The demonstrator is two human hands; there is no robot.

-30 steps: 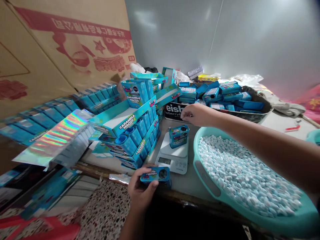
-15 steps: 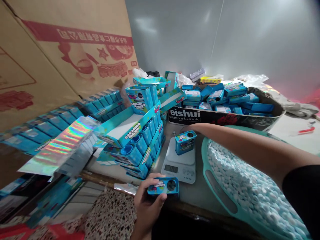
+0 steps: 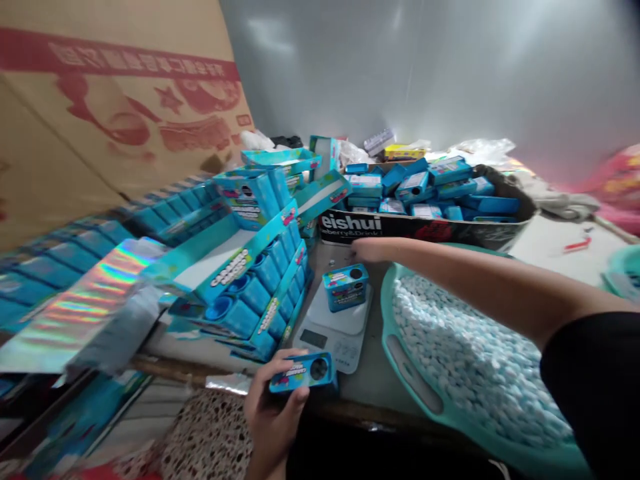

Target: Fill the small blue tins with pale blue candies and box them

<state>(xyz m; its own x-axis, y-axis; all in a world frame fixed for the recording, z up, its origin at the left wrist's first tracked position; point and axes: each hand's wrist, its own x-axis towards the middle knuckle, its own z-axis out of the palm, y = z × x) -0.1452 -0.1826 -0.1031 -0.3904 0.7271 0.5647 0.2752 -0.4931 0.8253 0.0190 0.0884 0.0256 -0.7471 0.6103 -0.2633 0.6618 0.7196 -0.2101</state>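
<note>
My left hand [image 3: 273,417] grips a small blue candy tin [image 3: 303,372] with a round hole in its top, held at the table's near edge. A second blue tin [image 3: 345,287] stands on a white kitchen scale [image 3: 333,327]. My right hand [image 3: 367,250] reaches across just behind that tin, low over the table in front of the black carton; its fingers are blurred. To the right of the scale lies a teal basin [image 3: 413,377] heaped with small white-blue candies [image 3: 465,353].
Stacked blue display trays of tins [image 3: 250,293] stand left of the scale. A black carton [image 3: 425,230] full of blue tins sits behind. Holographic packs [image 3: 85,307] and a large brown cardboard box [image 3: 100,113] are at left. A grey wall rises behind.
My right hand has dropped from beside the black carton to the table just behind the tin on the scale. The view shifted and blurred. The left hand keeps its tin.
</note>
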